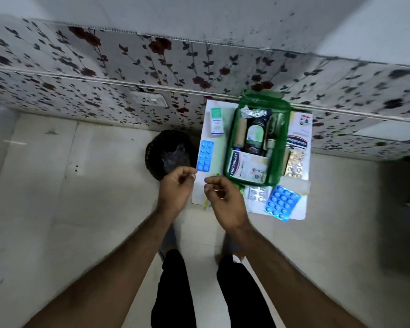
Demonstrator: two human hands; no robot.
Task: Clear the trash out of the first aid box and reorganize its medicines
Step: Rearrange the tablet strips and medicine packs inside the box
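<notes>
first aid box (285, 129), green w/ clear walls, sits at the far middle of the white board (219, 143) on the floor, hard against the flowered wall. inside i see a crumpled foil strip (252, 112) at its far end, a dark bottle (255, 136) mid, and a hansaplast carton (247, 167) at the near end. outside: small white-green carton (216, 121) by the board's far-left corner, blue pill strip (205, 156) along the left edge, a 2nd blue blister pack (282, 203) overhanging the near-right corner, gold blister (295, 164) on the right side. black bin (168, 153) stands just off the left edge. my left hand (175, 191) and right hand (225, 202) hover at the near-left corner, both half curled, thumb near fingertips; too blurred, can't tell if either pinches anything. small green bit (206, 204) pokes out under the right hand, maybe a wrapper. i reckon step = sorting trash from meds. to do it well imo: take the foil scrap out first w/ one hand, drop it straight in the bin, keep full strips flat in one pile, and steady the box so the bottle doesn't tip.
</notes>
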